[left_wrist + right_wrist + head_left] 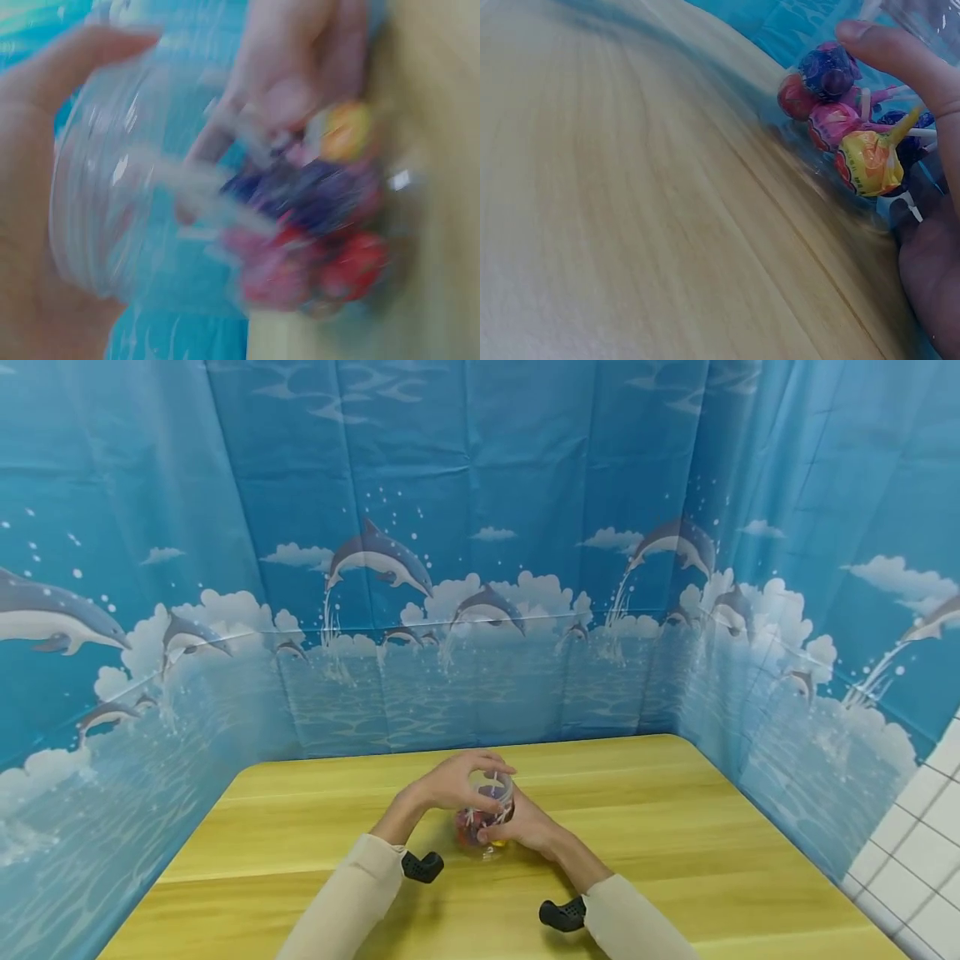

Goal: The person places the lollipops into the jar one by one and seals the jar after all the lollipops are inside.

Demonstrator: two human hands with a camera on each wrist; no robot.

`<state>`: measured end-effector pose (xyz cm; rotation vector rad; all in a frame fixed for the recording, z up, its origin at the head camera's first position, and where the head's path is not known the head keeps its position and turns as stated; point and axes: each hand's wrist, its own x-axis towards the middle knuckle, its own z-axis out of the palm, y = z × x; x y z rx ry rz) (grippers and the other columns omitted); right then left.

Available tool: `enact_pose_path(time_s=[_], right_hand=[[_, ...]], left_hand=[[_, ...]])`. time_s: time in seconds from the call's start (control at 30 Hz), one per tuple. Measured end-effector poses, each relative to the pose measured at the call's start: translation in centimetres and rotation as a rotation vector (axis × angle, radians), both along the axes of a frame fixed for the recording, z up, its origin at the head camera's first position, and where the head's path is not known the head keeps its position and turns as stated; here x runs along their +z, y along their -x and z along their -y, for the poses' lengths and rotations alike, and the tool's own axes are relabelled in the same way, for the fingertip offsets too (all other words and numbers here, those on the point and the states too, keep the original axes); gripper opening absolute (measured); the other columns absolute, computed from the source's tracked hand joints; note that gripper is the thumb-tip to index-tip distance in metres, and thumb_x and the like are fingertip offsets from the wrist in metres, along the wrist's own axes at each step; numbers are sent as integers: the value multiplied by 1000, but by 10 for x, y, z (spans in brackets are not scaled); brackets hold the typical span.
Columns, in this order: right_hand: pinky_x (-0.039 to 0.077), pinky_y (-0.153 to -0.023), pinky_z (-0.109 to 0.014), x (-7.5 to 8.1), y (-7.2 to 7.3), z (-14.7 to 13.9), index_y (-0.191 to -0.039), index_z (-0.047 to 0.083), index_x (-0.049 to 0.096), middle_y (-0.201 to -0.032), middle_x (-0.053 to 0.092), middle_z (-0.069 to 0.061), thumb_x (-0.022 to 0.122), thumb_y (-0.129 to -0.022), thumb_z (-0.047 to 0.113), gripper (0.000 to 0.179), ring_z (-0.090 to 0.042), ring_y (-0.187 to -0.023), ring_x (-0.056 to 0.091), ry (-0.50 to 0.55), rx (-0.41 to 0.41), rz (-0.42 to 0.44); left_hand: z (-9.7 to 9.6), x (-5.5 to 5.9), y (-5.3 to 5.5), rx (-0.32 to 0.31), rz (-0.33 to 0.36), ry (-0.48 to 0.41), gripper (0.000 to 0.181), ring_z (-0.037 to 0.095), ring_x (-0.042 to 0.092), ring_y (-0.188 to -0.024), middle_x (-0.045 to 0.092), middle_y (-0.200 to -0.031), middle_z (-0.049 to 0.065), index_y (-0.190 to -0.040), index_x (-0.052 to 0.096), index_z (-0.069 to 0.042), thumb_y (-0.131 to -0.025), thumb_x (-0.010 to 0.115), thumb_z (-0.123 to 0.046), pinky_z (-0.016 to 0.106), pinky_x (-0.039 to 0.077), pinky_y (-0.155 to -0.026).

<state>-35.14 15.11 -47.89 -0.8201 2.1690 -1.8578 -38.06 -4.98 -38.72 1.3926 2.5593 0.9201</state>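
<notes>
A clear jar (489, 852) stands upright on the table, with several wrapped lollipops (307, 202) in its lower part, their white sticks pointing up. Wrappers of red, pink, dark blue and yellow show through the wall. From above, my left hand (455, 782) holds the jar's top, thumb and fingers spread around it. In the blurred left wrist view the top has a ribbed band; I cannot tell whether this is a lid or the neck. My right hand (531, 825) grips the jar's side, its thumb across the front in the right wrist view, near a yellow lollipop (870, 165).
The jar is on a yellow wood-grain table (300, 827). Blue curtains (480, 693) printed with dolphins hang along its back and sides. White tiles (907, 852) show at the lower right. A black device (422, 866) sits by the left cuff, another (562, 914) by the right.
</notes>
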Motion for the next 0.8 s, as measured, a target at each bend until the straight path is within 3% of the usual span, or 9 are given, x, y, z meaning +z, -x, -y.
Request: enact_pose_path(time_s=[0.1,0.17,0.27,0.37,0.53,0.6,0.63,0.7,0.8], right_hand=[[42,-107,-48,0,-1,0,-163,26,11,-146,51,-11,84,-90,20,103,-27,-127,56,-10,-7,-21],[41,-108,-51,0,0,0,-164,28,11,-148,49,-10,83,-91,21,103,-27,-127,55,-25,-23,-32],[40,-108,-51,0,0,-1,-164,24,13,-146,51,-9,84,-89,20,103,-26,-127,55,-49,-25,-46],[43,-107,-46,2,4,-1,-163,15,19,-140,57,-10,84,-88,17,99,-26,-124,57,-47,-4,-37],[47,-103,-38,3,9,-4,-160,8,27,-136,60,-11,82,-88,10,91,-27,-122,60,-9,40,14],[47,-102,-38,2,9,-5,-159,8,31,-138,59,-11,81,-87,8,88,-28,-123,59,-1,58,36],[47,-103,-39,1,8,-5,-160,8,30,-139,58,-12,81,-87,8,89,-28,-124,58,-1,58,40],[45,-106,-42,0,7,-5,-161,8,27,-147,51,-12,82,-87,9,92,-28,-128,55,-13,48,37],[45,-106,-46,1,4,-2,-164,11,16,-150,48,-16,83,-87,11,102,-31,-130,54,-22,45,30]], left_hand=[[-6,-8,-16,198,-112,-18,75,32,45,-140,46,-155,8,-148,59,-20,-87,72,-60,59,42,-105],[-10,-13,-23,315,-148,-50,81,36,47,-137,48,-154,12,-149,57,-17,-85,72,-64,61,43,-104],[-13,-19,-25,382,-144,-109,79,38,49,-136,52,-150,14,-146,60,-15,-83,75,-61,63,42,-104],[-10,-20,-17,318,-107,-146,73,34,50,-136,55,-149,8,-144,62,-19,-81,79,-52,60,42,-104],[3,-12,5,52,59,-158,70,25,47,-138,54,-149,0,-144,62,-19,-81,84,-36,54,42,-107],[6,-10,9,-11,121,-146,72,23,43,-141,51,-152,-1,-146,60,-19,-81,85,-35,56,40,-109],[7,-10,10,-24,130,-130,73,24,41,-143,49,-154,0,-148,58,-18,-83,85,-36,56,38,-110],[6,-8,5,13,102,-86,73,26,39,-145,44,-157,1,-150,56,-20,-86,81,-44,57,37,-110],[1,-7,-8,127,-23,-43,66,31,45,-139,44,-155,6,-149,57,-21,-93,71,-52,58,41,-106]])
